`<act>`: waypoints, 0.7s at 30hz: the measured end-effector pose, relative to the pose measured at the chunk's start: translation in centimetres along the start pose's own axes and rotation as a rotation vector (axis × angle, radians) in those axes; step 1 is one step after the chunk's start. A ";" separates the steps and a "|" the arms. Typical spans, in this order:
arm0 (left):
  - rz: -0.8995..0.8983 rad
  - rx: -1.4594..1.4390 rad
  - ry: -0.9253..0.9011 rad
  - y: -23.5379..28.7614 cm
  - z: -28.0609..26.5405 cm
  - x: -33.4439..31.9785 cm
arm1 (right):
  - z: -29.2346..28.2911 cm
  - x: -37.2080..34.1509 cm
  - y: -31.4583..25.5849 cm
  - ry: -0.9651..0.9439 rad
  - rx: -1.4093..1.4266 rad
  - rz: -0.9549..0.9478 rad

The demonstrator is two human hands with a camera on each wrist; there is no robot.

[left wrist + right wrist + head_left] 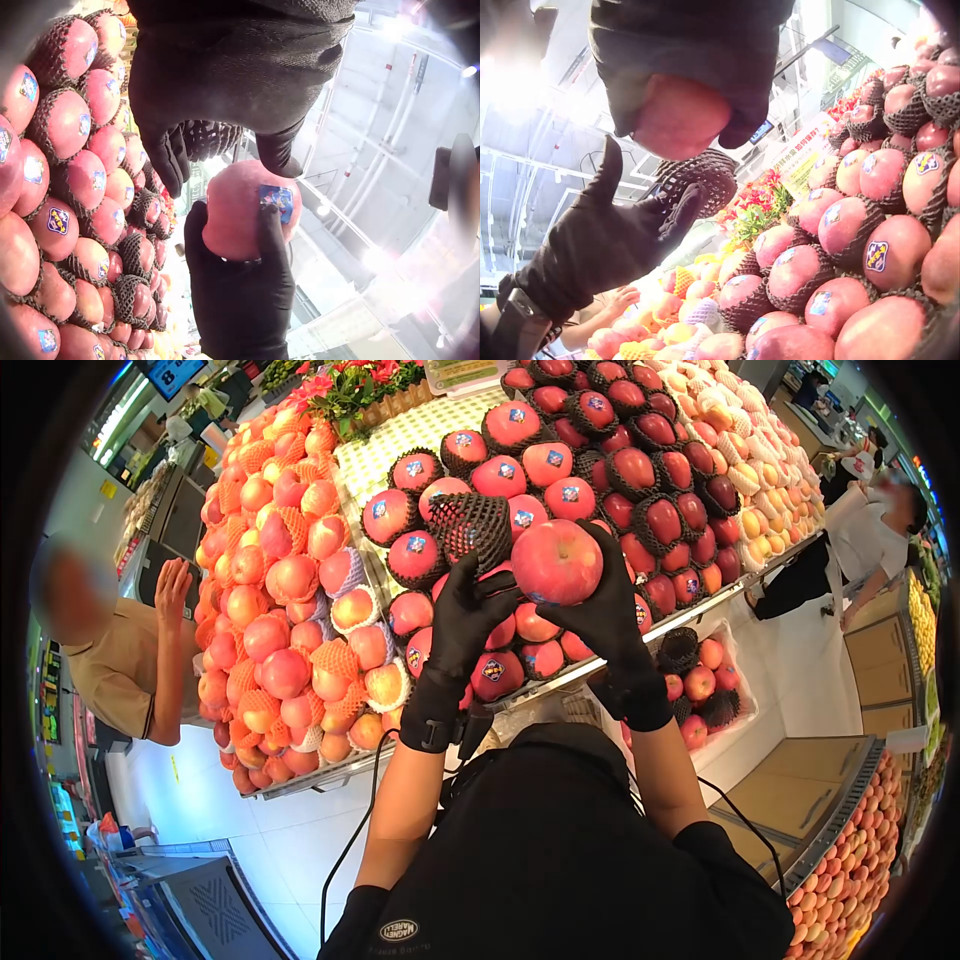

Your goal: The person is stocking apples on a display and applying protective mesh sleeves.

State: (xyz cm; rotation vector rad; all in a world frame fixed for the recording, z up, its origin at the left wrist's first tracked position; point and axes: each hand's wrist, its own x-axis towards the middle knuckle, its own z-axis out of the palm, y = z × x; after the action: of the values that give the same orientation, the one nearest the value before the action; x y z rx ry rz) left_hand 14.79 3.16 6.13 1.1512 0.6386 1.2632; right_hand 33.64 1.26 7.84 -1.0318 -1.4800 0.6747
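My right hand (612, 610), in a black glove, grips a large red apple (557, 562) in front of my chest, above the display. A blue sticker (276, 202) shows on the apple's side in the left wrist view. Just to the left, my gloved left hand (462, 628) holds a black foam net sleeve (472, 532) at its fingers. That sleeve (697, 184) keeps a rounded cup shape beyond the left fingers in the right wrist view. The left thumb is spread toward the apple, its tip close to the fruit. The apple is bare of netting.
Stickered apples in black nets (412, 550) fill the display below. Peach-toned fruit in orange nets (285, 672) is heaped at left, pale netted fruit (765, 485) at right. A crate of apples (735, 700) stands low at right. A person (130, 660) stands at left; others are farther off.
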 end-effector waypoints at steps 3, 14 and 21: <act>0.042 -0.012 -0.044 0.1 0.6 -0.3 | 0.1 -0.1 0.3 0.010 -0.018 -0.087; -0.003 -0.015 0.000 0.2 1.1 -0.8 | -0.4 -0.4 -0.1 -0.074 0.075 -0.079; -0.034 -0.048 0.013 0.9 1.6 -0.9 | -0.7 -0.2 0.0 -0.103 0.023 -0.121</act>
State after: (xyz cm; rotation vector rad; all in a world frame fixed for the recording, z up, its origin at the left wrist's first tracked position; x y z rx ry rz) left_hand 15.65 1.70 7.35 1.0891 0.6325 1.2514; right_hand 34.34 1.00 7.92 -0.8937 -1.6066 0.6653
